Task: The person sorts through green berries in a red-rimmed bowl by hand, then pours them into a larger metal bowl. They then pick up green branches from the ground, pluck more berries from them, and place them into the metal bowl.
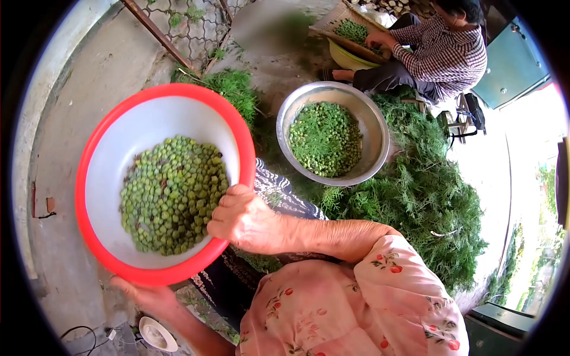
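I hold a white plastic basin with a wide red rim at the left, tilted towards me. In its bottom lies a heap of small round green fruits or cones, with a few dark bits among them. My right hand is closed over the near rim, fingers curled to the inside. Beneath the lower rim, my left hand supports the basin; its fingers are partly hidden. Beyond the basin stands a metal bowl with similar green pieces and feathery sprigs on top.
Cut evergreen branches are piled at the right, with a smaller bunch behind the basin. A co-worker in a checked shirt handles green pieces in a woven tray over a yellow basin. A white hat-like object lies lower left.
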Demonstrator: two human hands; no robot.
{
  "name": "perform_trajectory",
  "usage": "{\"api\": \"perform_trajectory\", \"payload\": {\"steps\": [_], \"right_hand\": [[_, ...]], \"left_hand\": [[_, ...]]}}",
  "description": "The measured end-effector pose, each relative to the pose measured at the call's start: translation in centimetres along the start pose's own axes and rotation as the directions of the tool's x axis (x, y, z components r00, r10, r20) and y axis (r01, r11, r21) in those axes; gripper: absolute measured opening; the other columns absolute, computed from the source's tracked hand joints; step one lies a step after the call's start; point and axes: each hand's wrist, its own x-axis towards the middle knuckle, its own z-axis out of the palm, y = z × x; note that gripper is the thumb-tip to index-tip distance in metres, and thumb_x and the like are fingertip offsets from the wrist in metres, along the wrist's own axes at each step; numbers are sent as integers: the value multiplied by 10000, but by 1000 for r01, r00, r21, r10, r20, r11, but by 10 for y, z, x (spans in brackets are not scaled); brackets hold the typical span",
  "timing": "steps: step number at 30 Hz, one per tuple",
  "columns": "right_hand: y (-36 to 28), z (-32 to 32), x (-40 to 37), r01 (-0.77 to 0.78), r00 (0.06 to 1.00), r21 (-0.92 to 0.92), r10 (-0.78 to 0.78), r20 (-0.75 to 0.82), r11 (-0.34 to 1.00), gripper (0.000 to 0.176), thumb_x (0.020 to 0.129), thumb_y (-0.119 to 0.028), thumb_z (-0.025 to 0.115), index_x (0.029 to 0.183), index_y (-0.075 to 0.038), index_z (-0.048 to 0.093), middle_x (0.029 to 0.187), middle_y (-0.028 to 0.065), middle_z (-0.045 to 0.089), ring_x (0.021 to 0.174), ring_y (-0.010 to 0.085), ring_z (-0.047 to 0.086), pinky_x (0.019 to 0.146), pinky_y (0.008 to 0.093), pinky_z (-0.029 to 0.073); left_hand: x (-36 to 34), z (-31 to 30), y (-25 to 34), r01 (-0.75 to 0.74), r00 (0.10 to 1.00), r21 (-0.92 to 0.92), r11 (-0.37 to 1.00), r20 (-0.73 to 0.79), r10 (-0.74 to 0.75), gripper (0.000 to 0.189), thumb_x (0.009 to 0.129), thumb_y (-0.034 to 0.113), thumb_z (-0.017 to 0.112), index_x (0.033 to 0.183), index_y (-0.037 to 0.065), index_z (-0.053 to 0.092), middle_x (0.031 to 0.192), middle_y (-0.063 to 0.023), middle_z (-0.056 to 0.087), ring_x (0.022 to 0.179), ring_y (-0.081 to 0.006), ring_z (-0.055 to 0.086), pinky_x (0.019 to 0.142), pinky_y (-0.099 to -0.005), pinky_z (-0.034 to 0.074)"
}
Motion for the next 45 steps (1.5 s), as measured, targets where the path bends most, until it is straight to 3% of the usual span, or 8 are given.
{"api": "perform_trajectory", "payload": {"steps": [3, 6, 9, 17, 27, 36, 41, 45], "right_hand": [[8, -11, 10, -60, 997, -40, 58, -42, 997, 124, 631, -146, 604, 704, -112, 511, 658, 15, 497, 659, 212, 540, 638, 331, 416], [16, -17, 12, -116, 991, -153, 103, -91, 981, 119, 619, -124, 624, 691, -96, 533, 631, 27, 524, 611, 224, 563, 599, 345, 430], [31, -30, 10, -208, 977, -214, 191, -97, 954, 109, 631, -53, 634, 709, -79, 563, 629, 37, 555, 622, 246, 591, 603, 360, 446], [71, -33, -68, -474, 880, -277, 461, -117, 836, 137, 657, -29, 637, 790, -64, 627, 684, 86, 619, 641, 297, 614, 589, 397, 488], [69, -48, -158, -851, 445, -287, 894, 49, 440, 233, 714, -181, 761, 896, -79, 659, 744, 156, 656, 713, 338, 649, 646, 413, 494], [101, -59, -165, -905, 419, 63, 907, -41, 421, 221, 683, -137, 778, 853, -52, 665, 665, 120, 631, 564, 214, 581, 573, 336, 462], [95, -34, -160, -909, 399, -180, 910, -113, 376, 257, 674, -235, 792, 850, -86, 679, 682, 130, 637, 615, 274, 613, 599, 370, 470], [104, -34, -155, -936, 349, -80, 929, -123, 341, 264, 698, -283, 776, 837, -82, 676, 704, 130, 649, 658, 290, 635, 632, 392, 488]], "left_hand": [[6, -14, -41, -126, 987, 240, 963, 126, 97, 519, 1001, 327, 440, 1315, -85, 415, 1247, -150, 538, 1091, -209, 540, 991, -368, 418], [-15, -12, -69, -162, 969, 688, 707, 248, -19, 304, 957, 189, 537, 1140, -44, 604, 1117, -94, 629, 996, -194, 575, 912, -306, 426], [-17, -20, -82, -353, 889, 689, 633, 459, -5, 250, 925, 137, 583, 1088, -46, 626, 1046, -116, 646, 945, -189, 590, 866, -309, 453], [-13, -20, -93, -508, 820, 694, 510, 571, 40, 205, 861, 80, 636, 1046, -7, 654, 1010, -114, 654, 920, -219, 602, 842, -323, 469], [-12, -2, -83, -723, 682, 645, 246, 724, 107, 231, 736, 127, 702, 947, 38, 671, 956, -91, 675, 905, -272, 606, 869, -373, 423], [-10, 3, -88, -735, 675, 663, 145, 735, 64, 229, 757, 187, 693, 947, 61, 674, 967, -65, 674, 921, -263, 591, 881, -386, 414], [-12, 7, -90, -741, 669, 663, 107, 743, 24, 234, 749, 187, 700, 946, 62, 677, 965, -63, 676, 933, -264, 594, 882, -396, 419], [-9, 6, -97, -779, 623, 620, 93, 782, 9, 236, 772, 199, 691, 956, 53, 676, 970, -67, 674, 945, -264, 587, 887, -390, 414]]}}
